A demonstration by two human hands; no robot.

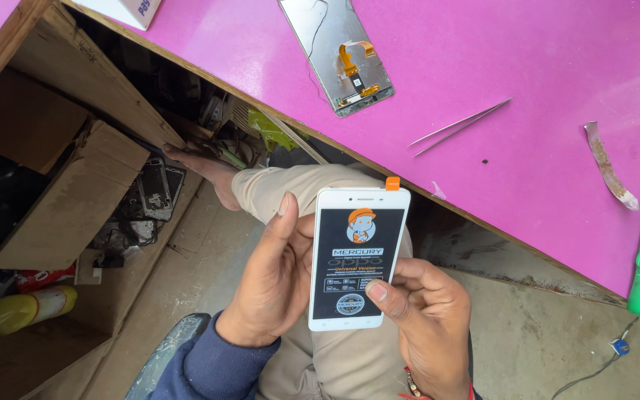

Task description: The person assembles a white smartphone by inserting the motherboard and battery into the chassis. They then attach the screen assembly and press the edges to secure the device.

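Two hands on white-framed phone display panel with black printed protective film point(357, 255), held over lap, below table edge. Left hand point(272, 285) cups left side, thumb along edge. Right hand point(427, 322) supports lower right, thumb pressed on film near bottom.

Risk, judged: panel held by edges only; slip drops it onto concrete floor point(542, 341); hard thumb pressure could crack glass.

Pink table edge point(475, 215) just above panel's orange tab point(392, 183); lifting straight up risks a knock. Metal tweezers point(461, 126) and disassembled screen with orange flex cable point(338, 55) lie on tabletop, well apart. Open room toward lap and right.
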